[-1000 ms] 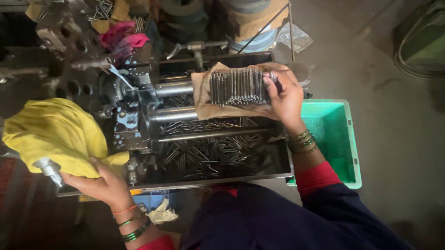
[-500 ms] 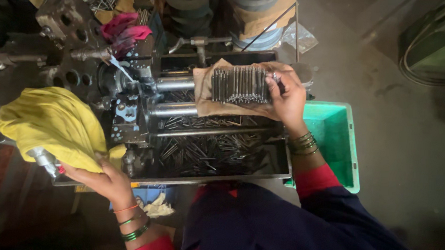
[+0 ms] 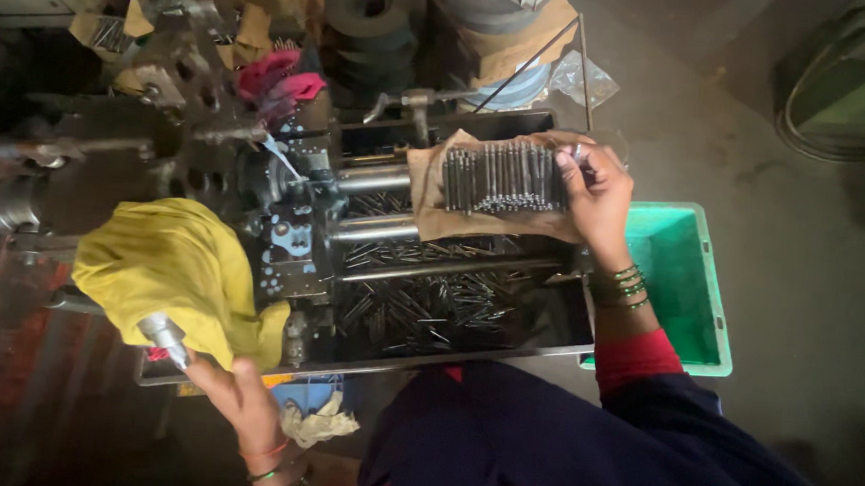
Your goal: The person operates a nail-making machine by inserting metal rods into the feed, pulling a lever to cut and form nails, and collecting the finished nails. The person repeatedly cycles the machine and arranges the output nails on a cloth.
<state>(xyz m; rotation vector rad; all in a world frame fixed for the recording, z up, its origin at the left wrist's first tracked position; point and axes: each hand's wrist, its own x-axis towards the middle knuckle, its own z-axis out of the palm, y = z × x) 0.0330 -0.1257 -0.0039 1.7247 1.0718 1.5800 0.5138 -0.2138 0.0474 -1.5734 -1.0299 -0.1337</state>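
Observation:
My right hand rests at the right end of a row of thin metal rods lined up on a brown cardboard sheet; its fingers touch the last rods. My left hand grips a metal lever handle at the front left of the dark machine. A yellow cloth is draped over the lever just above that hand. Below the cardboard, a black tray holds many loose rods.
A green plastic crate stands right of the tray, beside my right forearm. Pink rags, grinding wheels and cardboard crowd the back. A crumpled white rag lies on the floor near my knees.
My left hand has stayed on the lever handle and moved slightly lower. My right hand holds its place at the rods. The view has shifted a little.

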